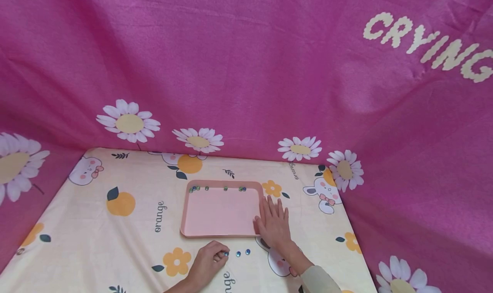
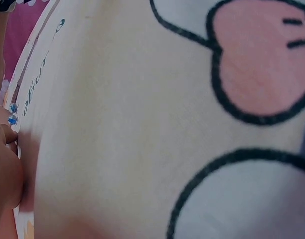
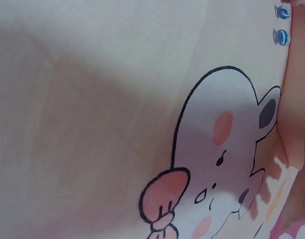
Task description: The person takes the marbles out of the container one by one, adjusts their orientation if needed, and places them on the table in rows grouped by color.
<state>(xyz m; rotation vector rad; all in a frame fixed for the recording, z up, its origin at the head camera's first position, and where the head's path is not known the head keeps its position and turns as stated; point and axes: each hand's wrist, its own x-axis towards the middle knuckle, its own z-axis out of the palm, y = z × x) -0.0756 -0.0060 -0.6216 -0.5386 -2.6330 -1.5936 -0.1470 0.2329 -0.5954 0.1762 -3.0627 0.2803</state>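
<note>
Apparently steadying it, the right hand (image 1: 274,224) lies flat, fingers straight, against the pink tray's (image 1: 221,233) right edge; the left hand (image 1: 208,258) curls to pinch a blue bead (image 1: 226,253) off the tablecloth (image 1: 115,241); two loose beads (image 1: 242,253) wait just beside it; more line the tray's far rim.

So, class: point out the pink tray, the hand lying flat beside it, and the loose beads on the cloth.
pink tray (image 1: 215,218), head view, bare middle of its floor.
right hand (image 1: 274,224), head view, back of the hand.
loose beads (image 1: 238,253), head view, on the middle bead.
</note>
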